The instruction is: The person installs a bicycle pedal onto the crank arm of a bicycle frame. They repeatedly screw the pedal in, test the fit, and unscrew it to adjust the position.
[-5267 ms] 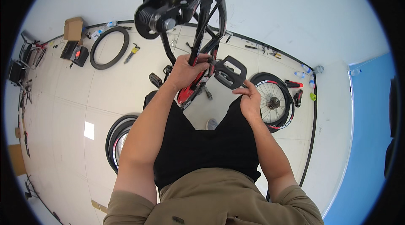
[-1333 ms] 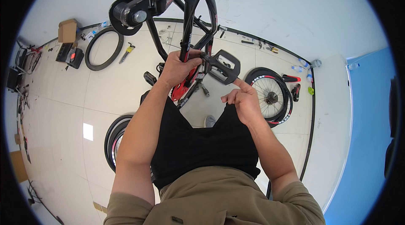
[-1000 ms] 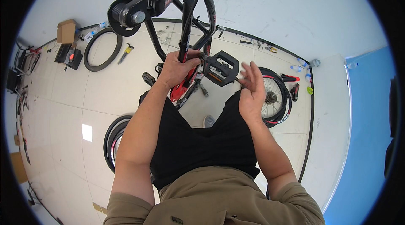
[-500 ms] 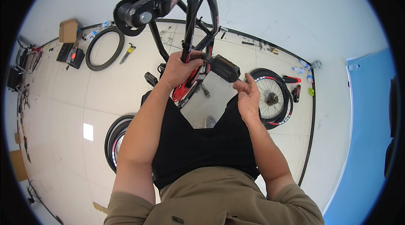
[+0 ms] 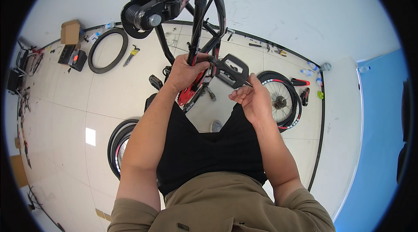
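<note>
Dark, open-framed pedal (image 5: 235, 72) between 2 curved hands (image 5: 186, 72) (image 5: 256, 102)

I read the pedal (image 5: 230, 72) as matt dark plastic. The bike frame (image 5: 199, 16) looks like glossy black painted metal, its big bolt head (image 5: 154, 20) bare, shiny silver. Loose tyre (image 5: 92, 53): dull black rubber. Floor (image 5: 65, 134): smooth pale tile, glossy enough to mirror light. Open box (image 5: 69, 34): matt brown cardboard. From my feed, trousers (image 5: 209, 153) are flat black cloth, shirt (image 5: 204, 201) matt tan fabric. Wall (image 5: 296, 10) smooth, lightly scuffed.
</note>
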The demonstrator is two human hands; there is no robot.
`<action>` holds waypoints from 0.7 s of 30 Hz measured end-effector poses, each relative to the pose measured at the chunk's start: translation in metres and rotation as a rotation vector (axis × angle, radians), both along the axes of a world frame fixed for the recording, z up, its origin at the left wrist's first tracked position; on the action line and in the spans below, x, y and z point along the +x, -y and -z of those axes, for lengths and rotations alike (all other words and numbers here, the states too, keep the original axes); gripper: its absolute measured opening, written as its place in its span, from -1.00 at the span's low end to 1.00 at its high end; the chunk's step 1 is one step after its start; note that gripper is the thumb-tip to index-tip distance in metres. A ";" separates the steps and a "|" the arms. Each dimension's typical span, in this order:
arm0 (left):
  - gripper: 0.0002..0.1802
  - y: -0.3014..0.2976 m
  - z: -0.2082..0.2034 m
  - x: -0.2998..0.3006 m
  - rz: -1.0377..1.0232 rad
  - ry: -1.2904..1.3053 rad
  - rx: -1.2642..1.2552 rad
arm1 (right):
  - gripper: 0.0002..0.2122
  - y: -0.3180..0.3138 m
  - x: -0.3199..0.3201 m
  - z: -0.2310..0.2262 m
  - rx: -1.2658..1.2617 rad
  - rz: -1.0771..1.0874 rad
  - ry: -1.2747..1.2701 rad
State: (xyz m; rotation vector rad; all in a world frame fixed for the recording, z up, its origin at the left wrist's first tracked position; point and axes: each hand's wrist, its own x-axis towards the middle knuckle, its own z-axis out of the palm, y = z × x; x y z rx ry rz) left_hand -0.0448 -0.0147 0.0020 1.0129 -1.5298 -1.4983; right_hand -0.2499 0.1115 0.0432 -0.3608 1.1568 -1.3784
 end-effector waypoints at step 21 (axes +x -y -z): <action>-0.72 0.000 -0.005 -0.001 -0.006 0.013 -0.003 | -0.55 0.004 0.004 -0.001 -0.017 -0.126 -0.147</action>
